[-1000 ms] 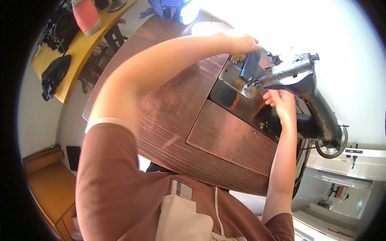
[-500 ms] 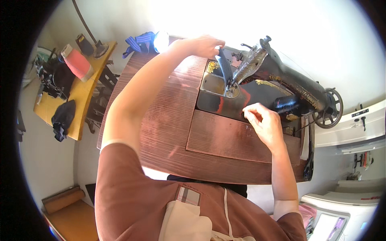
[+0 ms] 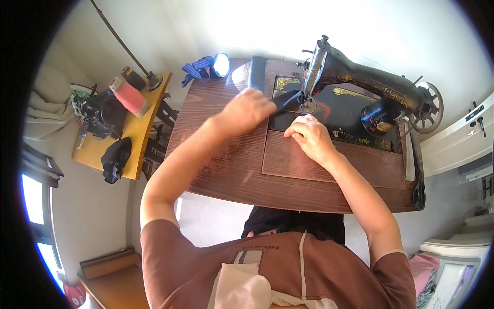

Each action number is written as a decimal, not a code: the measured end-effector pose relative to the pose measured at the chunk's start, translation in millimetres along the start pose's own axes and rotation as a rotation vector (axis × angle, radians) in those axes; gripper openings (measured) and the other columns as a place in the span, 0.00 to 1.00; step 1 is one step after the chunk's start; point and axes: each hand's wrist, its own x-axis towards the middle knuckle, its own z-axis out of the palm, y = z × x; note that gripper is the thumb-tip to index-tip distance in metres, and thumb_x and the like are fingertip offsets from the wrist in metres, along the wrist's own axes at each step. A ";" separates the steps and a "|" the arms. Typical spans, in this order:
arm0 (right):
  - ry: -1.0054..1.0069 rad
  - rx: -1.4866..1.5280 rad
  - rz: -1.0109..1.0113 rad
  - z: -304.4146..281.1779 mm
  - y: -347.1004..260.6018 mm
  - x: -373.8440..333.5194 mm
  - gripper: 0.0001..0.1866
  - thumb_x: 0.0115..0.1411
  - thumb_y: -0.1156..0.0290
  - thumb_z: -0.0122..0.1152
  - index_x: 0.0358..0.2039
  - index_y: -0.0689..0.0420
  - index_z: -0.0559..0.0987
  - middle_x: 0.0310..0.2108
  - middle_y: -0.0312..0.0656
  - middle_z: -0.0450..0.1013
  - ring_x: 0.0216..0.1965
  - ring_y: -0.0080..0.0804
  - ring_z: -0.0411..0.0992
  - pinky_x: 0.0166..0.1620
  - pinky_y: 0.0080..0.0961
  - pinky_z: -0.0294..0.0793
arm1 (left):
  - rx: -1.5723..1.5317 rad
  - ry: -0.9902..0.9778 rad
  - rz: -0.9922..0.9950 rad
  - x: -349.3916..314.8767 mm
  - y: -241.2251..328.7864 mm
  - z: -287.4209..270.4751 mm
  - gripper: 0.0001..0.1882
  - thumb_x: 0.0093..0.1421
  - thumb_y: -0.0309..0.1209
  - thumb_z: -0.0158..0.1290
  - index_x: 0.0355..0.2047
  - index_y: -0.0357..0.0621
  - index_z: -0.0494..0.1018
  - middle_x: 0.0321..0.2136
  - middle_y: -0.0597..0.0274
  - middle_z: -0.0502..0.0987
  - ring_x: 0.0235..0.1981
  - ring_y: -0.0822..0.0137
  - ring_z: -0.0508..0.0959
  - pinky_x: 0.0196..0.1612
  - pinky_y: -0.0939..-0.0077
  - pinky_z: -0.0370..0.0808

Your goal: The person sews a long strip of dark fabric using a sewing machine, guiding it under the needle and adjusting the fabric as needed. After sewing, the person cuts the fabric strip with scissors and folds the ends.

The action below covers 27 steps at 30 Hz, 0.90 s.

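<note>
Sewing machine (image 3: 360, 87): glossy black metal, gilt trim. Table (image 3: 221, 154): striped brown wood, satin. Strip (image 3: 286, 100): dark matt cloth.

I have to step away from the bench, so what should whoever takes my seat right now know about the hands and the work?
Left hand: closed on a dark strip of fabric, its far end under the needle area of the black sewing machine.
Right hand: fingertips pressed on the machine bed just in front of the needle, nothing clearly in its grip.
Machine sits in the wooden table.
Done: strip is in place at the needle.
Left: no stitching visible; handwheel untouched.
</note>
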 end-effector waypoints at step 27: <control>-0.075 -0.382 0.288 50.1 -2.5 94.9 0.19 0.53 0.59 0.65 0.41 0.57 0.79 0.40 0.55 0.74 0.39 0.50 0.75 0.45 0.37 0.76 | -1.137 0.053 -0.825 -30.0 59.0 0.2 0.09 0.64 0.26 0.50 0.43 0.36 0.72 0.37 0.60 0.77 0.40 0.71 0.77 0.45 0.76 0.76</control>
